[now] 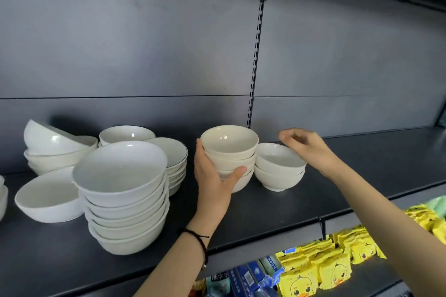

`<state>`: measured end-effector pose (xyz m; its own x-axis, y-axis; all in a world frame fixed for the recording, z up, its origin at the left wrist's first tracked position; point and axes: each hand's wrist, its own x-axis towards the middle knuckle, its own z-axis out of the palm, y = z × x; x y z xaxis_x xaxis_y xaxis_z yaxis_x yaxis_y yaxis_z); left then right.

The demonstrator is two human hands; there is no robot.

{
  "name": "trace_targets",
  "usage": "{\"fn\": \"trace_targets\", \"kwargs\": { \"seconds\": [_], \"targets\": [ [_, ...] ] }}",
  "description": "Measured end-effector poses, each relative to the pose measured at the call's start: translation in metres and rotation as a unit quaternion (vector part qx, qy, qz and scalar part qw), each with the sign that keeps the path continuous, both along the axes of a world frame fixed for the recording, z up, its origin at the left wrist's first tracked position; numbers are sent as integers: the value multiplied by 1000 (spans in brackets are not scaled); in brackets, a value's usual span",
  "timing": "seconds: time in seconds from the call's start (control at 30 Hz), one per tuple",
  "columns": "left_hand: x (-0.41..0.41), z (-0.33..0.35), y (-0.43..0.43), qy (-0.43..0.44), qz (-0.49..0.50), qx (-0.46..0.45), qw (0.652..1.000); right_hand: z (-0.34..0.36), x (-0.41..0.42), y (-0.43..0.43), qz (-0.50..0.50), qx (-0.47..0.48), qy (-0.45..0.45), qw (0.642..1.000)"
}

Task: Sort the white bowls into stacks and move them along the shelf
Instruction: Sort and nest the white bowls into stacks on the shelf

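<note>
White bowls stand in groups on a dark shelf (277, 210). My left hand (212, 176) grips the left side of a stack of small bowls (229, 149) near the middle, thumb across its lower front. Just right of it sits a pair of small bowls (280, 166). My right hand (304, 144) hovers over that pair's far rim with curled fingers, holding nothing; it looks blurred. A tall stack of wide bowls (125, 195) stands at front left, with a single wide bowl (48, 195) beside it.
Behind the tall stack are a stack of dark-rimmed bowls (171, 152), another stack (125, 134) and a tilted pile (53, 144) at far left. The shelf's right half is bare. Yellow duck snack packs (321, 270) fill the shelf below. A slotted upright (255, 55) runs up the back panel.
</note>
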<state>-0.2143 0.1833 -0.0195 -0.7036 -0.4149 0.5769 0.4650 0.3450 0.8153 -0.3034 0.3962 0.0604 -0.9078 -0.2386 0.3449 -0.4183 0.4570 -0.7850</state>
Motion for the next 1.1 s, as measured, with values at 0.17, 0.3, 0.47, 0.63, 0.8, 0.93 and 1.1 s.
{"fn": "trace_targets", "kwargs": {
  "seconds": [0.17, 0.3, 0.47, 0.63, 0.8, 0.93, 1.1],
  "targets": [
    [-7, -2, -2, 1, 11, -22, 1000, -30, 13, 21, 44, 97, -24, 994],
    [-17, 1, -1, -5, 38, -34, 999, -40, 2, 21, 90, 39, -69, 993],
    [-35, 5, 3, -7, 75, -33, 997, -44, -14, 25, 143, 45, -77, 986],
    [-56, 7, -3, -6, 103, -41, 994, -48, -28, 19, 142, 28, -65, 987],
    [-72, 7, -10, -2, 110, -39, 993, -48, -37, 12, 195, -10, -77, 978],
    [-72, 12, -10, -13, 122, -49, 991, -49, -43, 8, 237, -23, -85, 967],
    [-56, 7, 2, -69, 214, -49, 973, -49, -46, 1, 287, -42, -101, 952]
  ]
}}
